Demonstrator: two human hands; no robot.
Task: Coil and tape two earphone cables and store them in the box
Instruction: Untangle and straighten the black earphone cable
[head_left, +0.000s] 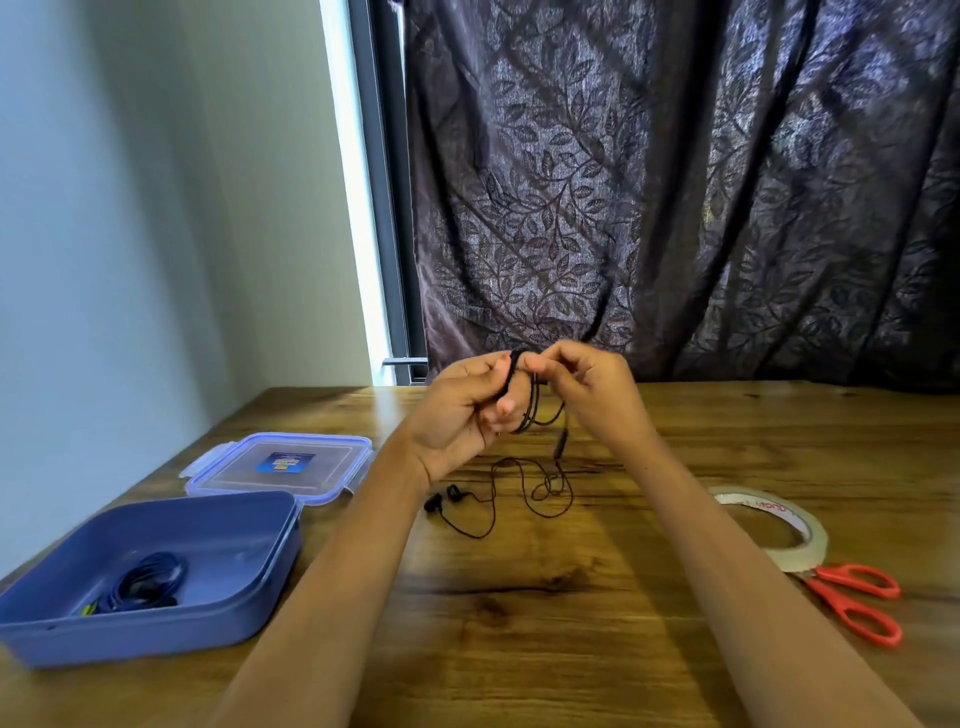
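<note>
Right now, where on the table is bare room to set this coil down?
Free: near table wood between box and tape roll, and the far right strip between tape roll and curtain. Crowded: box and lid left, scissors right, loose black earphone cable mid-table.

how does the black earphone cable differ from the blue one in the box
The blue earphone cable lies fully coiled in the box, touched by no hand; the black earphone cable is only partly wound, gripped by the left hand and right hand, its earbuds trailing on the table. Both are thin cables.
</note>
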